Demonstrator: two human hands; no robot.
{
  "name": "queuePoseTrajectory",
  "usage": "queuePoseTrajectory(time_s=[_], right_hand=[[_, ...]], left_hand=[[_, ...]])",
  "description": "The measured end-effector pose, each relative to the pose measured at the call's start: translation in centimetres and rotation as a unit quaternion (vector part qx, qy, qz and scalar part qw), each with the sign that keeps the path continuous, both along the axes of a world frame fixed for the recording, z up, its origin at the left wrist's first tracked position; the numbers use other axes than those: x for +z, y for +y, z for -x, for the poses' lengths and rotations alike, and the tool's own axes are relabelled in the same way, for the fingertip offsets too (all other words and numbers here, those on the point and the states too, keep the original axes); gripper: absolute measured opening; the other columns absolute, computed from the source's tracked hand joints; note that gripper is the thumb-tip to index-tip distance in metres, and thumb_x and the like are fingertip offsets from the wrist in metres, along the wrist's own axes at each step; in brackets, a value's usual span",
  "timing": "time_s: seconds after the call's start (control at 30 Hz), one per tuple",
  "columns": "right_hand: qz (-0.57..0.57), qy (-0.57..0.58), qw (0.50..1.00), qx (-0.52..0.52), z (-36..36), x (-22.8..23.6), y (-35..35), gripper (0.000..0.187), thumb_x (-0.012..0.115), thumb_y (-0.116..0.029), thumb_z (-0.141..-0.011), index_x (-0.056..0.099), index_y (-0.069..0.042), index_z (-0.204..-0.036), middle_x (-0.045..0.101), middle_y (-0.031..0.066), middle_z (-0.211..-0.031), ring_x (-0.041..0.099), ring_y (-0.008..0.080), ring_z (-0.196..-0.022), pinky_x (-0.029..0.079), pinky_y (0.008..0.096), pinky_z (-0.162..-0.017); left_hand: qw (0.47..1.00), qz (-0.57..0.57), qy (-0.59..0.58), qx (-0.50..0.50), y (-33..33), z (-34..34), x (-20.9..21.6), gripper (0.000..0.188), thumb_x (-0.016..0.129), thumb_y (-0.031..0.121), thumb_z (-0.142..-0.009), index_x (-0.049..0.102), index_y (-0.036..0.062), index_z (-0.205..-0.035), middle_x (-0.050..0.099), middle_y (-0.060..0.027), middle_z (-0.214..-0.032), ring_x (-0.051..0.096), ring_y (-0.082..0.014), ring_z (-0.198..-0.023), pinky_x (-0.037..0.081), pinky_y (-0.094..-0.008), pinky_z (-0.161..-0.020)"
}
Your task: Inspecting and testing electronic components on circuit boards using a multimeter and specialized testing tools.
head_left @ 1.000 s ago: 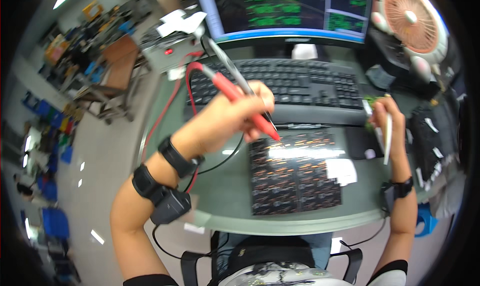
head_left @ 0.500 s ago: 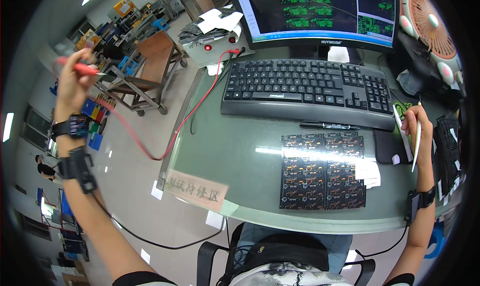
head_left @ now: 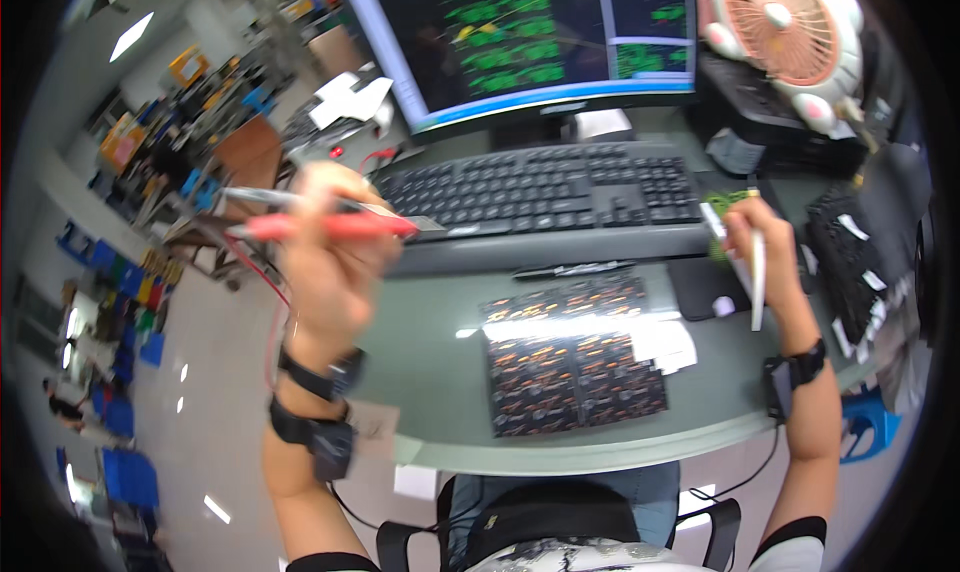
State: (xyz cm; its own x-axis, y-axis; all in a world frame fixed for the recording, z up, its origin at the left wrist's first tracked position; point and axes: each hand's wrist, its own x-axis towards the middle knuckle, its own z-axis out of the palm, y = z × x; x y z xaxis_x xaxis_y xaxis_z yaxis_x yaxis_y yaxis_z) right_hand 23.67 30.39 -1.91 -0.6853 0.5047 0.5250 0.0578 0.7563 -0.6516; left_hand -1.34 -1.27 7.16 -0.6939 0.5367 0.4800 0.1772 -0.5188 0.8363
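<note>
My left hand (head_left: 335, 262), blurred by motion, is closed around a red pen-shaped probe (head_left: 350, 227) trailing a red cable. A grey, slender metal tool (head_left: 270, 198) also crosses that hand; its kind is not clear. The hand hovers in front of the left end of the black keyboard (head_left: 560, 237). My right hand (head_left: 768, 247) pinches a slim white stick-like tool (head_left: 758, 297), pointing down, beside a black pad (head_left: 690, 297). Between the hands lie two dark panels of circuit boards (head_left: 530, 372), side by side on the green desk, with white paper slips (head_left: 665, 347) over their right edge.
A black pen (head_left: 575, 270) lies along the keyboard's front edge. Behind stand a monitor (head_left: 520, 52) with green board drawings and a pink-and-white fan (head_left: 780, 22). Another dark keyboard (head_left: 845, 262) is at the far right. A blue stool (head_left: 870, 427) stands beyond the desk's right edge.
My left hand has swung right with the red probe, from over the floor to the keyboard's left end. The view has shifted. My right hand keeps its white tool near the pad.
</note>
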Motion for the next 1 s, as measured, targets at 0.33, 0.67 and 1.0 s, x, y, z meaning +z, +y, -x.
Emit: queuePoseTrajectory(time_s=[0.33, 0.67, 1.0], right_hand=[[-0.046, -0.020, 0.998, 0.040, -0.6, 0.3, 0.4, 0.010, 0.059, -0.009, -0.092, 0.057, -0.001, -0.087, 0.059, 0.0050, -0.062, 0.059, 0.0135, -0.053, 0.045, 0.0263, -0.050], [-0.045, -0.020, 0.997, 0.058, 0.1, 0.4, -0.1, 0.011, 0.061, -0.010, -0.091, 0.058, -0.001, -0.087, 0.059, 0.0064, -0.065, 0.062, 0.0173, -0.056, 0.047, 0.0278, -0.053], [-0.070, -0.024, 0.995, 0.073, 0.1, 0.0, 0.1, 0.010, 0.062, -0.009, -0.090, 0.059, -0.001, -0.085, 0.059, 0.0073, -0.065, 0.063, 0.0194, -0.058, 0.047, 0.0293, -0.054]], left_hand=[[0.897, 0.249, -0.158, -0.329, 8.4, -4.6, -9.1, 0.020, 0.057, 0.027, -0.096, 0.054, 0.0071, -0.096, 0.059, -0.0022, -0.079, 0.055, -0.0064, -0.065, 0.045, -0.0211, -0.058], [0.884, 0.292, -0.046, -0.361, 8.2, -5.7, -7.1, 0.019, 0.066, 0.017, -0.088, 0.056, 0.0027, -0.096, 0.062, -0.0032, -0.084, 0.058, -0.0066, -0.076, 0.047, -0.0219, -0.067], [0.857, 0.370, -0.008, -0.359, 8.2, -6.1, -7.8, 0.016, 0.065, 0.014, -0.087, 0.056, 0.0032, -0.095, 0.060, -0.0001, -0.085, 0.054, -0.0042, -0.079, 0.045, -0.0211, -0.069]])
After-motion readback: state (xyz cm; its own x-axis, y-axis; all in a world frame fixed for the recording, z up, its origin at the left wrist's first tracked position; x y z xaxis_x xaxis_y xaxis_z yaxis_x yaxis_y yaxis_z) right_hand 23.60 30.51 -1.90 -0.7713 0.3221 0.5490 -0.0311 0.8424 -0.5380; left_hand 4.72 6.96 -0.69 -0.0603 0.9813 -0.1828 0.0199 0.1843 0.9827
